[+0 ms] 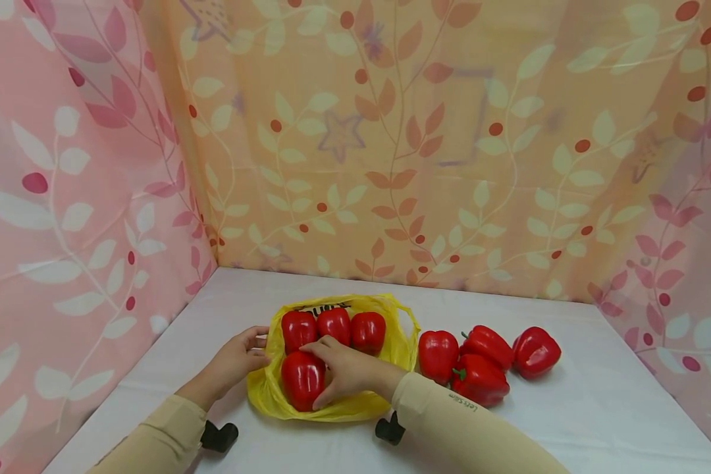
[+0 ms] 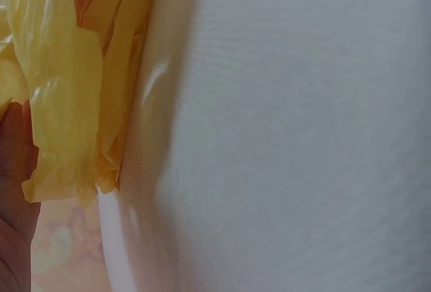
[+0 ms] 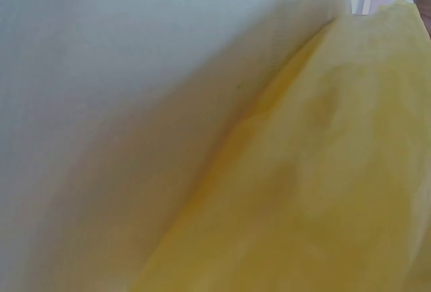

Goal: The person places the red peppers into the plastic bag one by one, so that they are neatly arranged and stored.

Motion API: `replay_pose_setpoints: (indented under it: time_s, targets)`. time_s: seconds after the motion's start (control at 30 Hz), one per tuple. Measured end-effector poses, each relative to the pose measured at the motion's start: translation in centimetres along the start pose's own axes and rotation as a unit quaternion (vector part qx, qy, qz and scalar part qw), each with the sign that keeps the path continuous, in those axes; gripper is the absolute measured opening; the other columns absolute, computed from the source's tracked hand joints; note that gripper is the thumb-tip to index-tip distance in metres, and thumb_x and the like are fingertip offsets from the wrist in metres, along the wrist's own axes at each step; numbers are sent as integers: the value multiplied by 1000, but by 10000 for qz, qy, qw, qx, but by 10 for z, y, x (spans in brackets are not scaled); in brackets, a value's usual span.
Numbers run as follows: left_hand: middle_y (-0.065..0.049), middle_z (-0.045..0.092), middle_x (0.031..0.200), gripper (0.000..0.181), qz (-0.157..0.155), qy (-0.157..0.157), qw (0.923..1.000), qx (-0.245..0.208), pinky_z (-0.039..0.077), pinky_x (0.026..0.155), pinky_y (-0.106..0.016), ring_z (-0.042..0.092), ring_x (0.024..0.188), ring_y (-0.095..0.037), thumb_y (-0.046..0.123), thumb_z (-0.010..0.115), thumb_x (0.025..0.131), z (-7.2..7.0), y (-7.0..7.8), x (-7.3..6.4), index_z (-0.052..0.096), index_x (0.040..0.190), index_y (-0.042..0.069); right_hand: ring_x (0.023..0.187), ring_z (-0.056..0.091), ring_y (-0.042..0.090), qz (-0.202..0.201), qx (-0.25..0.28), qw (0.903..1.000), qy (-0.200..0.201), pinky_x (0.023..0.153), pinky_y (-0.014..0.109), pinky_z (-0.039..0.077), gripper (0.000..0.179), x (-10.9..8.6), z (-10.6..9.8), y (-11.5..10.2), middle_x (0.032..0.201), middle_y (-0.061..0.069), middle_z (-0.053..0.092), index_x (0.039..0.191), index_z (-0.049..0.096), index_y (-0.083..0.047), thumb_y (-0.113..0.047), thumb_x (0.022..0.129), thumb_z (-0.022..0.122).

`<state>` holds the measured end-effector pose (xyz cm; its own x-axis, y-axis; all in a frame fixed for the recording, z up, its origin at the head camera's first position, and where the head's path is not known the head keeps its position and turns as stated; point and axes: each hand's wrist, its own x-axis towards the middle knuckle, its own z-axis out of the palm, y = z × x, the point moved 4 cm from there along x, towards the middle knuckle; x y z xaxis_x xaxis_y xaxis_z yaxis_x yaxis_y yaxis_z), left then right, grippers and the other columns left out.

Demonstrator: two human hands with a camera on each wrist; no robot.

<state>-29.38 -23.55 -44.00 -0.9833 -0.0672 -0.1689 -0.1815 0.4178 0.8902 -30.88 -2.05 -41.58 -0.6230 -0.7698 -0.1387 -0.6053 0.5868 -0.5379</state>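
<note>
A yellow plastic bag (image 1: 346, 408) lies spread open on the table, with several glossy red bell peppers on it, three in a row (image 1: 334, 326) at the back. My right hand (image 1: 352, 368) reaches over the bag and grips the front bell pepper (image 1: 302, 380), thumb at its near side and fingers over its top. My left hand (image 1: 237, 359) is at the bag's left edge, fingers loosely bent, fingertips right at the plastic. In the left wrist view, the left hand (image 2: 15, 184) shows beside the crumpled bag (image 2: 60, 103). The right wrist view holds mostly yellow plastic (image 3: 323, 171).
Right of the bag lies a group of several red bell peppers (image 1: 480, 378), some with green stems. The white table (image 1: 592, 408) meets patterned curtains (image 1: 391, 164) at the back and both sides. Black wrist mounts (image 1: 219, 436) show under the forearms.
</note>
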Motion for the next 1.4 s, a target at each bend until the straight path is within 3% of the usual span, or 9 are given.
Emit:
replay_pose_setpoints:
  time_s: [0.3,0.67,0.9,1.13,1.4]
  targets:
    - [-10,53,114,57,5,-10,10000,-12,52,82,-34,55,93,-19,5,67,80,0,0,0,45,131,14,111,44,9,-135,227,9996,133,79,24,50,85,-6,-11,0,119,-11,42,135,35,-35,-40,63,80]
    - [-10,54,114,55,108,-41,9999,-30,52,82,-34,56,92,-19,5,66,80,-1,1,-1,45,131,13,114,49,17,-263,721,9961,424,83,23,49,83,-21,-32,7,134,0,40,138,35,-26,-37,68,78]
    - [-11,55,114,54,202,-72,9997,-65,52,82,-34,57,92,-18,4,65,81,-1,3,-2,45,130,11,117,46,21,-394,1212,9906,496,94,33,45,80,-39,-43,19,134,3,38,139,34,-22,-32,71,77]
    - [-10,55,115,54,137,-65,9999,-40,52,82,-34,57,91,-18,6,66,81,-1,2,-2,45,130,12,117,47,23,-294,1124,9902,774,93,37,46,82,-62,-58,33,136,7,39,139,33,-19,-34,71,77]
    - [-11,55,113,53,174,-66,9997,-126,53,81,-34,57,90,-19,3,65,81,-1,1,-1,46,129,11,120,46,29,27,1325,9854,1067,95,45,43,81,-92,-71,55,136,6,38,138,33,-27,-37,70,77]
